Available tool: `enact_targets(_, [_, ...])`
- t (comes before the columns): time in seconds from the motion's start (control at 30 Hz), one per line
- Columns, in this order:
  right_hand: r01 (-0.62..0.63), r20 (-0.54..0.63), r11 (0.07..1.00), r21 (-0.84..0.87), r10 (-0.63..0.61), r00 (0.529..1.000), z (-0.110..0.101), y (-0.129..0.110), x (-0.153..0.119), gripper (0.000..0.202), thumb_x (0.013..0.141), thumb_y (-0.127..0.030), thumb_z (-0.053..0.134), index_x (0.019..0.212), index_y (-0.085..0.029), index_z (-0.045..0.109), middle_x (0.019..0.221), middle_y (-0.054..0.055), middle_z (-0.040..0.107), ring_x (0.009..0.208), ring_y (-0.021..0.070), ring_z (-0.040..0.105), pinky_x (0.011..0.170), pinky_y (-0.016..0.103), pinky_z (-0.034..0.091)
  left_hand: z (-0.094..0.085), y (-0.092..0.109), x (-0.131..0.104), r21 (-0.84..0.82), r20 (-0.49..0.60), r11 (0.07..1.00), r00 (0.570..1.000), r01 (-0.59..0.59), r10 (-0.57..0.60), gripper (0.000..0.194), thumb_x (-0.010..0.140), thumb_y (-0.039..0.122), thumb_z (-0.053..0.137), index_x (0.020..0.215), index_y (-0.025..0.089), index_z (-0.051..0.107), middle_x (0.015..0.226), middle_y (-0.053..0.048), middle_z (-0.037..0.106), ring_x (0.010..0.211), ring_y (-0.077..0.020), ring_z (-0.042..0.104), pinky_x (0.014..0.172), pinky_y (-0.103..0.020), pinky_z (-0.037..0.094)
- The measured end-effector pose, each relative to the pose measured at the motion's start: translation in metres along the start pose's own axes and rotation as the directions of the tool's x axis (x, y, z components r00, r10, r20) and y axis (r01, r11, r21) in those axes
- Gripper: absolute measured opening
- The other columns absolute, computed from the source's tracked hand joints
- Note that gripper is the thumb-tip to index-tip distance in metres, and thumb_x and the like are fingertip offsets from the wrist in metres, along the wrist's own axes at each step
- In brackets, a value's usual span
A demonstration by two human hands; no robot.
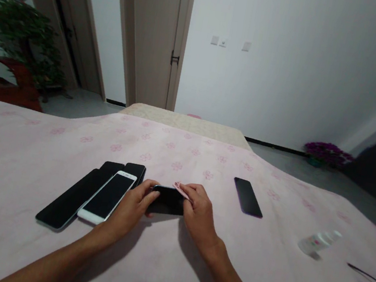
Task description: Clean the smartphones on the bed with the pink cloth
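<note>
Between my two hands a dark smartphone [167, 202] is held sideways, its black face turned up towards me. My left hand [134, 203] grips its left end, thumb on the front edge. At the other end, my right hand [199, 210] is closed on a small pink cloth [181, 189] that lies against the phone's top right corner. Left of my hands, a white-framed phone [107, 196] rests on or against several black phones, one of them a long black phone [68, 198]. Out to the right, another black phone [248, 197] lies alone.
A clear spray bottle [317, 242] lies on its side at the right, near two thin dark cables [372, 278]. A pink flowered cloth [159, 271] covers the table. Beyond it are a door [151, 34], a wooden chair [6, 81] and purple flowers [328, 154].
</note>
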State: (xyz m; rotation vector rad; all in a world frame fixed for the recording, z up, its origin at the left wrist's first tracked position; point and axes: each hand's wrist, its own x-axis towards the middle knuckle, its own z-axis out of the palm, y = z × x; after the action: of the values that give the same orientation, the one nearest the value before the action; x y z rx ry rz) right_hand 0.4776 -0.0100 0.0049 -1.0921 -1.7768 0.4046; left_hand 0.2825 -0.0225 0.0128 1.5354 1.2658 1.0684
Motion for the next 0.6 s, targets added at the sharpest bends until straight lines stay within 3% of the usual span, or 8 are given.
enact_targets(0.1, [-0.041,0.010,0.997,0.064,0.041,0.999,0.004,-0.005,-0.001,0.052,0.077,0.000,0.044,0.113,-0.023,0.074,0.104,0.007,0.068,0.099,0.0185,0.063,0.092,0.034,0.051,-0.008,0.007,0.003,-0.017,0.002,1.000,1.000,0.010,-0.009,0.030,0.090,0.043,0.055,0.111,0.022,0.058,0.089,-0.001,0.064,0.071,-0.0184,0.063,0.046,-0.025,0.056])
enact_targets(0.2, [-0.107,0.027,0.985,0.136,0.104,0.994,0.006,-0.008,0.000,0.049,0.079,-0.003,0.045,0.110,-0.025,0.076,0.102,0.006,0.069,0.097,0.0183,0.065,0.089,0.033,0.052,-0.019,0.016,0.002,0.085,0.007,0.995,0.999,-0.045,0.044,0.031,0.091,0.041,0.054,0.117,0.024,0.057,0.086,0.000,0.064,0.061,-0.0150,0.061,0.043,-0.024,0.054])
enact_targets(0.33, [-0.188,0.055,0.959,0.210,0.180,0.982,0.006,-0.010,0.002,0.047,0.075,-0.006,0.049,0.107,-0.024,0.077,0.100,0.006,0.071,0.095,0.0195,0.066,0.087,0.033,0.052,-0.029,0.033,-0.006,0.234,0.042,0.965,0.993,-0.121,0.114,0.036,0.092,0.036,0.053,0.127,0.028,0.052,0.098,-0.001,0.068,0.069,-0.0170,0.067,0.048,-0.025,0.056])
enact_targets(0.47, [-0.226,0.044,0.937,0.268,0.222,0.974,0.004,-0.016,0.003,0.044,0.074,-0.009,0.050,0.104,-0.024,0.078,0.100,0.006,0.071,0.095,0.0200,0.066,0.085,0.033,0.052,-0.031,0.045,-0.013,0.236,0.106,0.953,0.980,-0.191,0.170,0.045,0.088,0.024,0.055,0.132,0.029,0.046,0.110,-0.003,0.069,0.077,-0.0174,0.070,0.059,-0.026,0.057])
enact_targets(0.6, [-0.268,0.035,0.897,0.353,0.274,0.961,0.002,-0.024,0.004,0.039,0.078,-0.016,0.052,0.108,-0.023,0.077,0.103,0.008,0.068,0.086,0.0184,0.065,0.063,0.026,0.053,-0.024,0.042,-0.012,0.147,0.052,0.965,0.976,-0.216,0.210,0.047,0.083,0.022,0.063,0.127,0.025,0.050,0.110,-0.005,0.070,0.095,-0.0210,0.070,0.079,-0.032,0.056])
